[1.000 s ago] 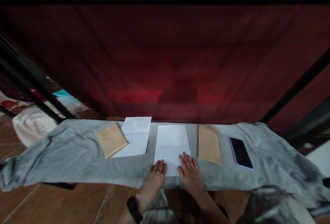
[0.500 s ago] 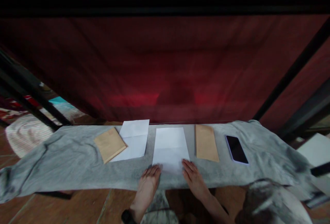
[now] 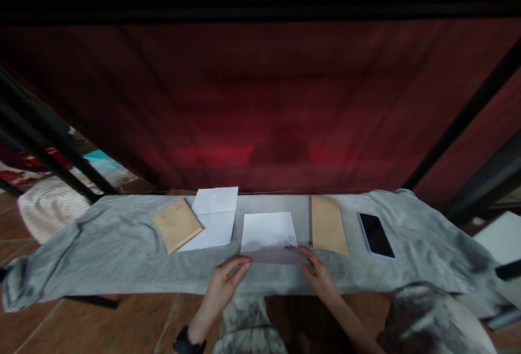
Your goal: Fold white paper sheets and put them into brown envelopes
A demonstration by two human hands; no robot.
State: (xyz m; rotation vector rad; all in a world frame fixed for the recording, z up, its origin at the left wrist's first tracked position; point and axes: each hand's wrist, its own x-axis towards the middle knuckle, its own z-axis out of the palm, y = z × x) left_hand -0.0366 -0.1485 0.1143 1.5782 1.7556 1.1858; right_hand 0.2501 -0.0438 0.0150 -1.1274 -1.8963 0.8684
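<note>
A white sheet of paper lies in the middle of the grey cloth, its near edge raised and in shadow. At its near left corner, my left hand pinches the edge between thumb and fingertips. My right hand grips the near right corner, fingers over the top and thumb below. To the left, a brown paper envelope partly covers a second white sheet that has a crease across it. Another brown envelope lies just beyond my right hand.
A dark-screened phone with a pale purple edge lies farther right. Rumpled grey cloth covers the narrow bench. A red curtain hangs behind it, with dark metal bars at both sides. My knee is near the front edge at right.
Both hands have gone from pressing near the sheet's lower corners to gripping its near edge and lifting it. The sheet's far edge sits slightly nearer me. The view shifted slightly.
</note>
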